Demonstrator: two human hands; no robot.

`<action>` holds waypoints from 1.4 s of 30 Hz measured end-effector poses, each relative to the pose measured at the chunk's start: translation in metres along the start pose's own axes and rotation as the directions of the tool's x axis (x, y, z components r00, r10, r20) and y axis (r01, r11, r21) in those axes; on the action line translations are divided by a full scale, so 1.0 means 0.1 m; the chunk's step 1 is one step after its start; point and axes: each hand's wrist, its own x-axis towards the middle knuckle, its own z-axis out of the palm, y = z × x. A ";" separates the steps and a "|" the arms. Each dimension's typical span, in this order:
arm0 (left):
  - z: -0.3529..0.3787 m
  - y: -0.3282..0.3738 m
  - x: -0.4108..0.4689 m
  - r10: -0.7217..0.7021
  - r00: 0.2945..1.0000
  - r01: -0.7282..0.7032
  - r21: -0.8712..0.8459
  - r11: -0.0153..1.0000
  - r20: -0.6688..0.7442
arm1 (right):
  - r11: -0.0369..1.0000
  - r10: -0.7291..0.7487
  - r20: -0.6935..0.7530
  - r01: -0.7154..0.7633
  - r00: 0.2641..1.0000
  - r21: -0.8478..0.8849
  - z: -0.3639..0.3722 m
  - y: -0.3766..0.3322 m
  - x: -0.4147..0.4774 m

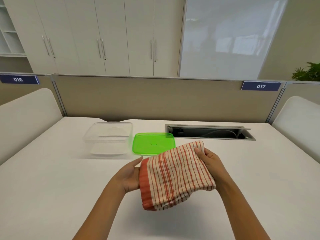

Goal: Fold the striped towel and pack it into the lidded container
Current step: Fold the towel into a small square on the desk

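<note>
The striped towel (176,175), cream with red stripes and a red border, is folded into a thick pad and held above the white table between both hands. My left hand (129,175) supports its left, red-bordered edge with the palm under it. My right hand (207,161) grips the right edge, thumb on top. The clear plastic container (109,137) stands open on the table to the far left of the towel. Its green lid (152,143) lies flat beside it, just beyond the towel.
An open cable slot (209,132) is set into the table (52,187) at the back right. A beige partition (147,97) runs along the table's far edge. White chair backs (26,118) rise at both sides.
</note>
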 end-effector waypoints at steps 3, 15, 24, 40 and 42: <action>-0.07 -0.06 -0.02 0.037 0.998 -0.040 0.071 0.997 0.043 | 0.995 0.090 -0.033 -0.091 0.995 -0.039 -0.09 0.04 0.02; 0.01 0.32 -0.29 0.557 0.811 -0.583 0.339 0.738 0.180 | 0.994 -0.103 -0.005 0.103 0.995 -0.046 -0.29 -0.24 -0.09; -0.10 0.13 -0.02 0.452 0.892 -0.398 0.499 0.770 0.014 | 0.997 0.038 -0.082 -0.043 0.996 -0.060 -0.30 0.09 0.05; -0.24 -0.34 0.31 0.629 0.670 0.097 0.887 0.452 -0.394 | 0.750 0.166 -0.408 -0.383 0.898 -0.539 -0.16 0.84 0.17; -0.22 -0.35 0.30 0.592 0.716 0.111 0.898 0.427 -0.370 | 0.742 0.155 -0.395 -0.370 0.906 -0.558 -0.15 0.84 0.15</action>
